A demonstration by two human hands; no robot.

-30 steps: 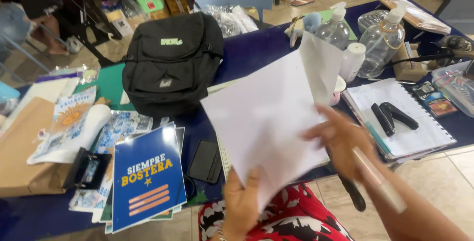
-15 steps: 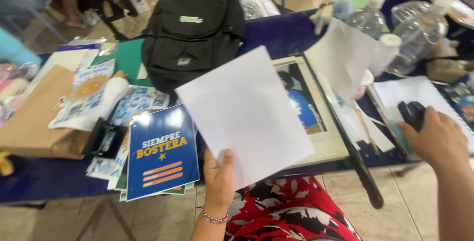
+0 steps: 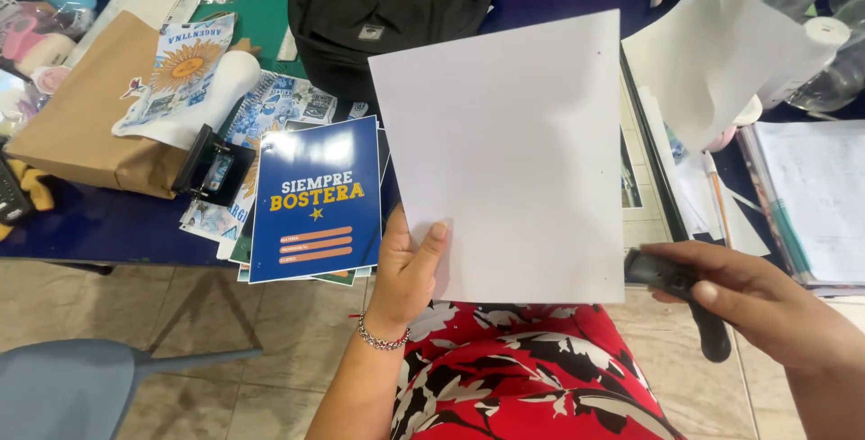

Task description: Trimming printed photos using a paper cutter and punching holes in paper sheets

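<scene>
White sheet of paper [image 3: 505, 161] stands lifted above the near edge of the surface [image 3: 108, 228], blank side to the camera, its lower edge just over a red floral-print lap. At the sheet's lower left corner the left hand [image 3: 405, 269] pinches it, thumb laid on the front and fingers behind; a beaded bracelet [image 3: 383, 341] circles that wrist. To the right, the right hand [image 3: 766, 300] is closed around the black handle [image 3: 671, 273] of a paper trimmer, whose long dark arm [image 3: 644, 147] runs away along the sheet's right side. Just left of the paper lies a blue glossy booklet [image 3: 315, 197] on a spread of sticker sheets, with a black hole punch [image 3: 212, 170] beside it. Farther left sits a brown paper bag [image 3: 86, 111]. Behind the sheet rests a black backpack [image 3: 387, 8]; at far right, a curled white sheet [image 3: 712, 53] and clear plastic bottles [image 3: 811, 8].
</scene>
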